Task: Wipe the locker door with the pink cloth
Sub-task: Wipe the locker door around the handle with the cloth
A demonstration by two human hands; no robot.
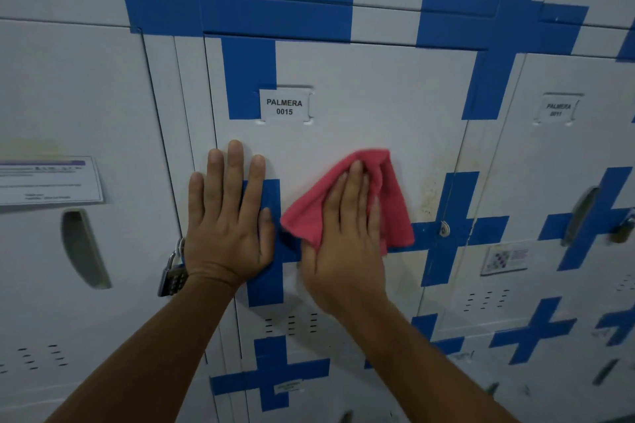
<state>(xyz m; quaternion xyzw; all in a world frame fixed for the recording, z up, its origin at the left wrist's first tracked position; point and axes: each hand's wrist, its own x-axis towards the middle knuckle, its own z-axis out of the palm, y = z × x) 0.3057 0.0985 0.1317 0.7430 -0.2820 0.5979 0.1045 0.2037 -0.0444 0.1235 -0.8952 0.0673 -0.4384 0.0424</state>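
Note:
The locker door (360, 96) is white with blue cross markings and a label reading PALMERA 0015. My right hand (347, 237) presses the crumpled pink cloth (391, 203) flat against the middle of the door, fingers spread on top of it. Just to its left, my left hand (228, 216) lies flat on the same door, palm down, fingers apart, holding nothing. Yellowish stains show on the door to the right of the cloth.
A combination padlock (171, 271) hangs at the door's left edge, by my left wrist. A lock loop (444, 228) sits at the right edge. Neighbouring lockers flank it: one with a paper notice (48, 180) on the left, one labelled PALMERA 0011 (558, 109) on the right.

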